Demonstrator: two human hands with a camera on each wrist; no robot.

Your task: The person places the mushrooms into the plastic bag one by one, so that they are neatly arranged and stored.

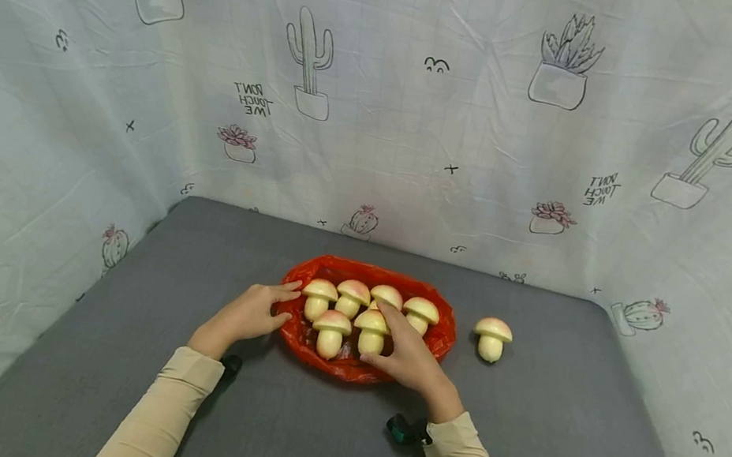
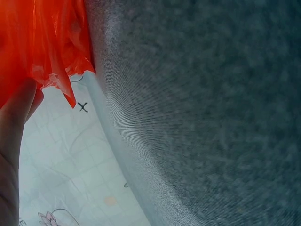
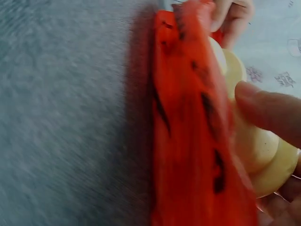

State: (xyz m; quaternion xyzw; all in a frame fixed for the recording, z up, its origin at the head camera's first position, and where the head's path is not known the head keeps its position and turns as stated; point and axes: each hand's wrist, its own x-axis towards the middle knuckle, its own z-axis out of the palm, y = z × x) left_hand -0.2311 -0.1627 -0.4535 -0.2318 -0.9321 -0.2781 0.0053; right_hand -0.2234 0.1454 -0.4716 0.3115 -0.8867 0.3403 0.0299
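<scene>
A red plastic bag [image 1: 346, 371] lies spread on the table with its rim rolled back, and several toy mushrooms [image 1: 330, 332] with pale yellow, pink-tinged caps stand inside it. At the bag's left rim, my left hand [image 1: 249, 314] holds the plastic with thumb and fingers apart; the left wrist view has fingertips against the red film [image 2: 44, 42]. My right hand [image 1: 416, 358] reaches over the right front rim and grips a mushroom [image 1: 372, 332] in the front row, thumb near its stem and fingers by its cap. Its cream stem [image 3: 256, 146] shows in the right wrist view.
One more mushroom [image 1: 491, 339] stands on the grey table [image 1: 303, 442], right of the bag. A white curtain [image 1: 386, 104] printed with cactus drawings hangs behind and at both sides. Dark wrist devices [image 1: 404, 430] are worn below both hands.
</scene>
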